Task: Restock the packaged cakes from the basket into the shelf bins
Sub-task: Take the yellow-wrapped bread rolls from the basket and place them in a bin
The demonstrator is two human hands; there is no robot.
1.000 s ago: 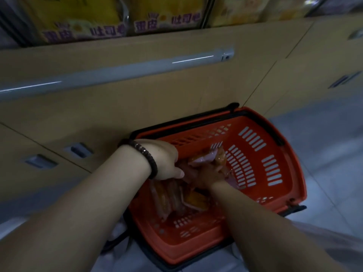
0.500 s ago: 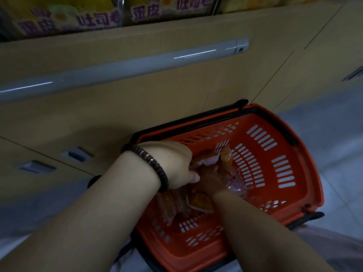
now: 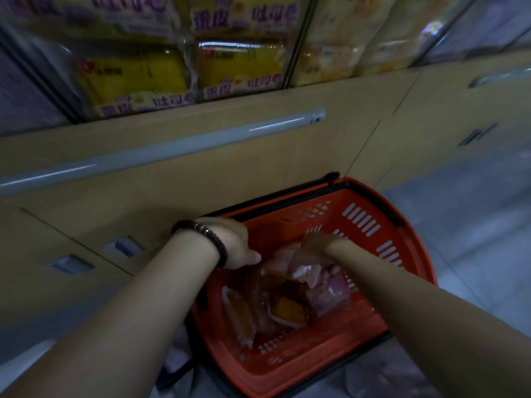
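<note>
An orange basket (image 3: 373, 231) with black handles sits on the floor against the cabinet. Several clear-wrapped cakes (image 3: 287, 308) with orange and pink filling lie in it. My left hand (image 3: 232, 242), with a dark bead bracelet at the wrist, reaches into the basket's left side; its fingers curl down among the packets and their tips are hidden. My right hand (image 3: 313, 245) grips a bunch of pink-wrapped cakes (image 3: 304, 271) and holds them above the pile. Shelf bins (image 3: 235, 67) above hold yellow packaged cakes behind clear fronts.
A beige cabinet front (image 3: 258, 168) with recessed pulls and a long grey light bar (image 3: 161, 147) stands right behind the basket. Grey tiled floor (image 3: 474, 239) spreads to the right. Black dividers separate the bins.
My right hand has lifted out of the pile with pink packets in it. The view has tilted up, so the shelf bins show. My left hand stays at the basket's left side.
</note>
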